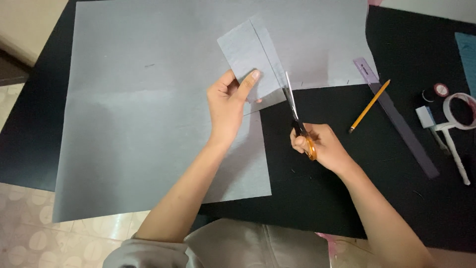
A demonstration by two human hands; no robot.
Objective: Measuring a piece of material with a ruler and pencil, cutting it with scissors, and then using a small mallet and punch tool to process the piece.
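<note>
Off to your right on the black table (317,198) there's a yellow pencil (369,105) lying at a slant, tip pointing down toward you. Just beside it you've got a long see-through purple ruler (396,119) running diagonally, its top end resting on the edge of the grey stuff. Further right sits a small white eraser block (425,116), and near that a little red-and-black spool (441,90). There's a roll of clear tape (460,110) right at the frame edge, with a white stick-like tool (456,156) below it; can't tell what that is. A teal scrap (467,59) peeks in top right. Tiled floor (29,238) shows bottom left.
</note>
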